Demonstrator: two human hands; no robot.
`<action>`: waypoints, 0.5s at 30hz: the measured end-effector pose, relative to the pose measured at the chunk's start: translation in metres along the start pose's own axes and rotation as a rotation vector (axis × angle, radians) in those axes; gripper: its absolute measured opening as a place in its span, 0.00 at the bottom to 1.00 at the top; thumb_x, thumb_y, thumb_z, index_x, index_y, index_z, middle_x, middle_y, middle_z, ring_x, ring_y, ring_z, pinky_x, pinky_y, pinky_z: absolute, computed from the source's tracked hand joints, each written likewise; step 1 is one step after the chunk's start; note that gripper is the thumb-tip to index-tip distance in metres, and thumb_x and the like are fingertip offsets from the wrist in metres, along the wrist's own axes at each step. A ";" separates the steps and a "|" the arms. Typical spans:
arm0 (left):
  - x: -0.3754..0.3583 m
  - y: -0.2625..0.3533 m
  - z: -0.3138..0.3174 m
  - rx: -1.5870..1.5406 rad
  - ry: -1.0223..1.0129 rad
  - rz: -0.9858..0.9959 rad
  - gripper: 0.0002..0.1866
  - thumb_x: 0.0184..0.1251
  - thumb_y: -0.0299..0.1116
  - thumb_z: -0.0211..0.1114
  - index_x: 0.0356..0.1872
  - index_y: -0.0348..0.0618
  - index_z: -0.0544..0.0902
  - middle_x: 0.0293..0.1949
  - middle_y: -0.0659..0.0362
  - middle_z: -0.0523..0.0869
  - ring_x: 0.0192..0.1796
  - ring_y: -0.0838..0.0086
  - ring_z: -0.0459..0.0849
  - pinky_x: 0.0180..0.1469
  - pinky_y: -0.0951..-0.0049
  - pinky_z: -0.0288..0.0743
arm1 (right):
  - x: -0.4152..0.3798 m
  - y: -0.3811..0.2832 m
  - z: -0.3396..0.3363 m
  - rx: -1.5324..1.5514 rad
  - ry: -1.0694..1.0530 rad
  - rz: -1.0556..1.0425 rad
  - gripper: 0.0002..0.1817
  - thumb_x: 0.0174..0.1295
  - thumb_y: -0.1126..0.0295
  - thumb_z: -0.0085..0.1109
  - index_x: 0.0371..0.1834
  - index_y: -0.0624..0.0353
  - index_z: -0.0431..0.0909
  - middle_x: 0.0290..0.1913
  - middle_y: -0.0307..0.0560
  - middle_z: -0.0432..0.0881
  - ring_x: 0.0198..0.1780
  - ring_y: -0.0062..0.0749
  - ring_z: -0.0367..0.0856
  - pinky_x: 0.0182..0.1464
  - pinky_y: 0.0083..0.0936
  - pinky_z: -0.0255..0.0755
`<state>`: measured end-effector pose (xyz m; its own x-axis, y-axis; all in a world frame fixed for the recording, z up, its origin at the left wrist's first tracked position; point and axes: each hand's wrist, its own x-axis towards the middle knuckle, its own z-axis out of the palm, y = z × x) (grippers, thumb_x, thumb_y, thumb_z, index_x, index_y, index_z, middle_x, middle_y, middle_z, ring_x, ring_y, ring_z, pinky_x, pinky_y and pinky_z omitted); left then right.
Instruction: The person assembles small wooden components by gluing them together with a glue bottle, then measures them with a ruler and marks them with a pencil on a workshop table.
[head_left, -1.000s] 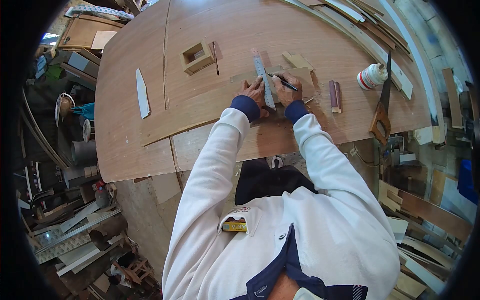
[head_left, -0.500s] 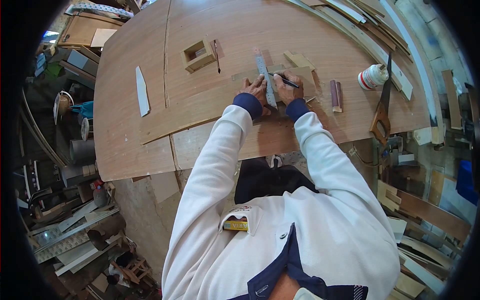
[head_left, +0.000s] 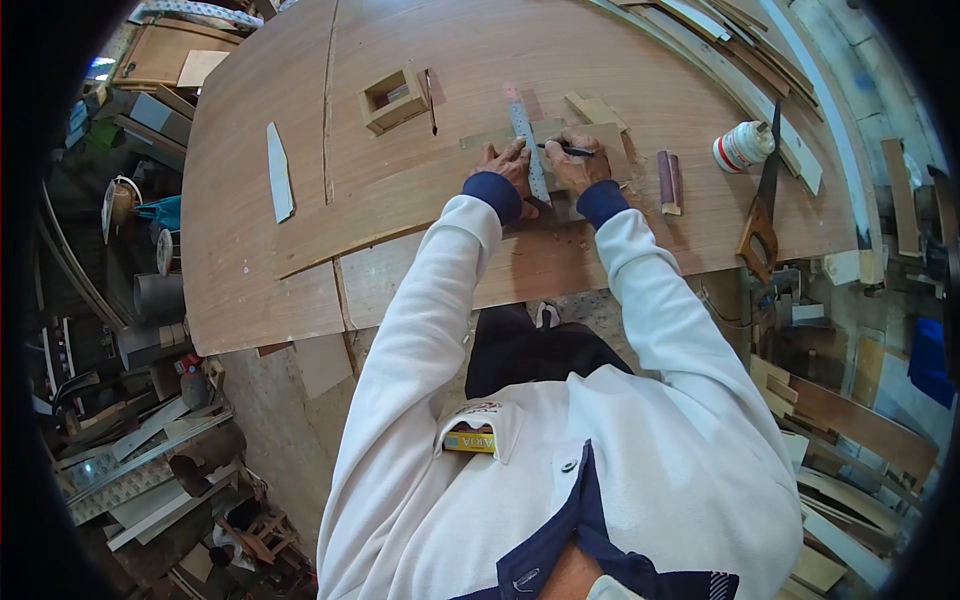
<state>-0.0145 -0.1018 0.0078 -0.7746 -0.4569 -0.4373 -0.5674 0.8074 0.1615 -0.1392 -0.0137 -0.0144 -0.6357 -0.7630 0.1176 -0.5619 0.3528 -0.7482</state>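
Observation:
A metal ruler (head_left: pixel 522 122) lies crosswise over a long thin wooden board (head_left: pixel 400 213) on the table. My left hand (head_left: pixel 505 166) presses the ruler down, its fingertips along the left edge. On the right side of the ruler, my right hand (head_left: pixel 580 163) is closed around a dark pen (head_left: pixel 574 151), whose tip end points at the ruler's edge. A shorter wood piece (head_left: pixel 608 140) lies under and beside my right hand. Behind it rests a small wood offcut (head_left: pixel 594 109). The exact spot where the pen tip touches is too small to make out.
An open wooden box (head_left: pixel 392 102) and a thin dark stick (head_left: pixel 431 101) lie farther back. At left is a white strip (head_left: pixel 281 172). To the right are a brownish-purple block (head_left: pixel 670 183), a glue bottle (head_left: pixel 741 148), a handsaw (head_left: pixel 762 225) and stacked wood strips (head_left: pixel 740 105).
My right hand has shifted slightly to the right, and the pen lies flatter. The left hand and ruler keep their place on the board. The whole view has moved slightly.

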 end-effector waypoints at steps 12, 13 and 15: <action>-0.004 0.001 -0.001 -0.017 0.049 0.006 0.55 0.38 0.48 0.78 0.71 0.49 0.59 0.74 0.65 0.55 0.69 0.50 0.58 0.66 0.50 0.66 | -0.072 0.005 -0.022 0.075 -0.077 -0.037 0.10 0.55 0.65 0.56 0.31 0.61 0.80 0.29 0.57 0.82 0.35 0.47 0.83 0.40 0.34 0.76; -0.002 -0.002 0.002 -0.016 0.049 0.008 0.55 0.38 0.48 0.78 0.71 0.49 0.59 0.74 0.65 0.55 0.69 0.50 0.58 0.66 0.50 0.66 | -0.075 0.005 -0.022 0.074 -0.075 -0.036 0.10 0.55 0.65 0.56 0.31 0.61 0.80 0.29 0.57 0.82 0.35 0.47 0.83 0.40 0.34 0.76; 0.008 -0.010 0.012 -0.020 0.057 0.081 0.55 0.40 0.52 0.76 0.72 0.51 0.58 0.75 0.54 0.52 0.75 0.50 0.47 0.75 0.53 0.45 | -0.081 0.008 -0.018 0.093 -0.058 0.003 0.10 0.55 0.64 0.58 0.32 0.61 0.80 0.30 0.58 0.83 0.36 0.46 0.84 0.41 0.35 0.75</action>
<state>-0.0115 -0.1088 -0.0073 -0.8325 -0.4116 -0.3709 -0.5074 0.8353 0.2118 -0.1013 0.0608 -0.0181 -0.6038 -0.7932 0.0790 -0.5069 0.3056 -0.8060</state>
